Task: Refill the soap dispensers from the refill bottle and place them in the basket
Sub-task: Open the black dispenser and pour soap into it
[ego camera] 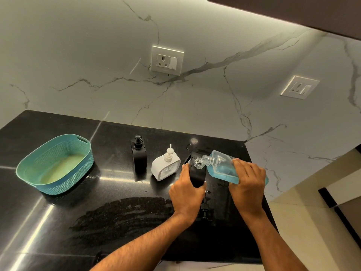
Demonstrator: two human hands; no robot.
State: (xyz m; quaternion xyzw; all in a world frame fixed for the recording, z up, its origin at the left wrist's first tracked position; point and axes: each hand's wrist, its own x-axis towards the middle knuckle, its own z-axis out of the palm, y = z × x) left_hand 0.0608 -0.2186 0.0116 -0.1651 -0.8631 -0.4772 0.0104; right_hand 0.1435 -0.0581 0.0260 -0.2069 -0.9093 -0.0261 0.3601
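Observation:
My right hand point(247, 180) grips a clear refill bottle point(220, 165) holding blue liquid, tipped to the left with its open neck over the top of a black soap dispenser point(197, 173). My left hand point(185, 189) clasps that black dispenser from the left and front; it stands on the black counter point(78, 222). Its black pump head point(204, 210) lies on the counter between my wrists. A white dispenser point(166, 167) with a cream pump stands just left. Farther left stands a second black dispenser point(139, 153) with its pump on. The teal basket point(29, 163) sits at the far left and holds nothing.
A marble wall with two sockets point(167, 60) point(299, 87) backs the counter. A smeared wet patch point(125, 214) lies on the counter in front of the dispensers. The counter's right edge point(259, 182) drops off just right of my right hand.

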